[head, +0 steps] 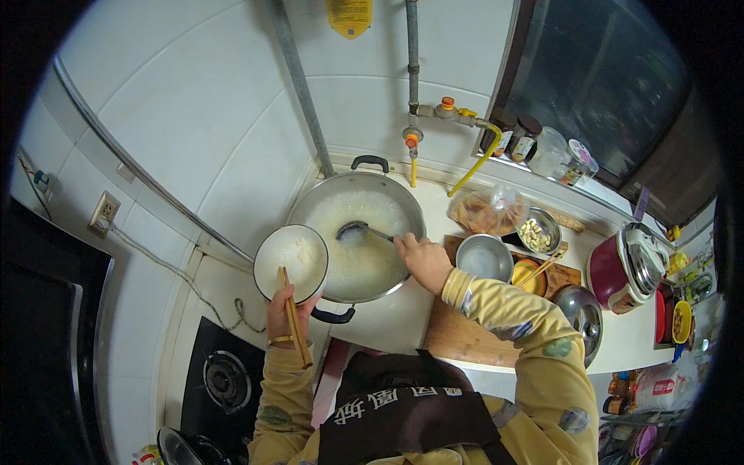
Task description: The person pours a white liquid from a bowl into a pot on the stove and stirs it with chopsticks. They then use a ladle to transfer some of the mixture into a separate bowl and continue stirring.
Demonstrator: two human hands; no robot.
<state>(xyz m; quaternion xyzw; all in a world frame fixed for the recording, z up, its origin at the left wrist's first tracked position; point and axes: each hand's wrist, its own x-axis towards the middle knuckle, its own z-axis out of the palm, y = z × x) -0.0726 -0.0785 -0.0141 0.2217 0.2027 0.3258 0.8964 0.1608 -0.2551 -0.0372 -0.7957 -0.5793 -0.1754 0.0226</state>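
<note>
My left hand (285, 311) holds a white bowl (268, 268) with a dark rim beside the near left rim of a large two-handled steel pot (415, 215). White food, its kind unclear, lies in the bowl, and a pair of wooden chopsticks (296, 325) rests against its near edge under my left thumb. My right hand (427, 264) grips the handle of a ladle (351, 230), reaching over the pot's right rim. The ladle's dark head is partly sunk in cloudy, pale, foamy liquid (372, 203).
Right of the pot are a steel bowl (485, 256), a wooden cutting board (465, 334), a bowl of peeled cloves (535, 235), a tied plastic bag (485, 212), a pot lid (584, 328) and a red electric cooker (604, 267). A gas stove (224, 378) lies at lower left. Gas pipes (414, 64) run down the wall.
</note>
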